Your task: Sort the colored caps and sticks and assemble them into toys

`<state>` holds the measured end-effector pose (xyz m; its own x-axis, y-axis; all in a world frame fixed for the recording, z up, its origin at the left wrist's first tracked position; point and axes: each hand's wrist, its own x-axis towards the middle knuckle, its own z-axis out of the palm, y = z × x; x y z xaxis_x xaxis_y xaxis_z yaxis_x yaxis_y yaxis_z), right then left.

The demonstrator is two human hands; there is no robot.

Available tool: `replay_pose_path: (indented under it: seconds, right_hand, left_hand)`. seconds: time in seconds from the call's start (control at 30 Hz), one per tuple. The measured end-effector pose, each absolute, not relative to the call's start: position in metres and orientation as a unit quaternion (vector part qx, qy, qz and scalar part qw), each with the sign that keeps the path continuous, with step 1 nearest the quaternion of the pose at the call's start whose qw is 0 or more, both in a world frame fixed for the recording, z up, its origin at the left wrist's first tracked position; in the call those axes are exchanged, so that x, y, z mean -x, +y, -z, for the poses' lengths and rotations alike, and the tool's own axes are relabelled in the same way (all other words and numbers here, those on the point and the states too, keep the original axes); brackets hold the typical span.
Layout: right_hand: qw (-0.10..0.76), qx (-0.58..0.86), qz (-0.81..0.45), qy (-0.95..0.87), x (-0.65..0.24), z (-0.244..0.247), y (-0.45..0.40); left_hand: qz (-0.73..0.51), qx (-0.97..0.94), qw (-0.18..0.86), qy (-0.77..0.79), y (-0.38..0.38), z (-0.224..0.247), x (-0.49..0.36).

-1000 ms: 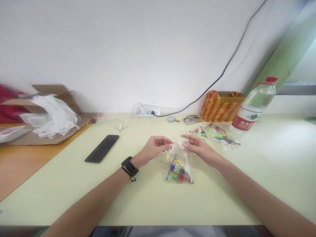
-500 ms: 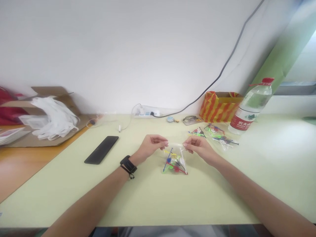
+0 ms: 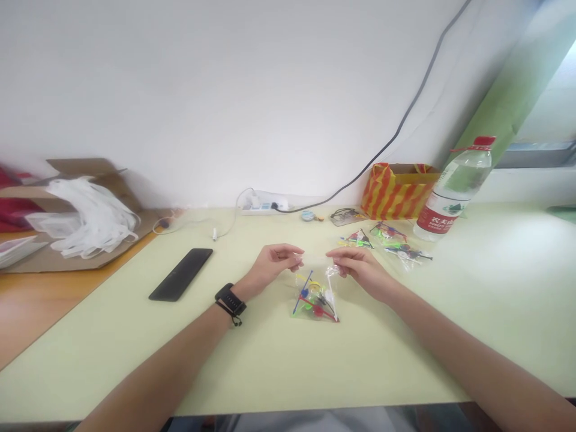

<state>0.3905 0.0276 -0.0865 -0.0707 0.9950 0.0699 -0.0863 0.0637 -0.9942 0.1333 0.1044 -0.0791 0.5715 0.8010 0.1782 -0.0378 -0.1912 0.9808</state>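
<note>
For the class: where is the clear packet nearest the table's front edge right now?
In the head view, the clear packet is just right of centre, its top between the left hand and right hand.

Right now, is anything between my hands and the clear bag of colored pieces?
Nothing visible: your left hand and right hand pinch the clear bag near its top; the bottle stands farther right.

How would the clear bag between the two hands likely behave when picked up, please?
The clear bag would probably be floppy, as its thin film looks creased near the right hand. It seems light for its size, with only slender coloured pieces inside. These lie at different angles, so they may shift when it moves.
</note>
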Motion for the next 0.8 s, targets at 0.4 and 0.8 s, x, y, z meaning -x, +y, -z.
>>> replay_pose_path:
  seconds: [0.4, 0.8]
  right_hand:
    - [0.548, 0.422, -0.497, -0.524, -0.3866, 0.0822, 0.0239]
    - [0.539, 0.448, -0.395, -0.594, -0.3849, 0.0792, 0.0203]
  left_hand:
    - [-0.408, -0.631, 0.604, 0.266, 0.1036, 0.0748, -0.1362]
    - [-0.407, -0.679, 0.517, 0.325, 0.1016, 0.0763, -0.1395]
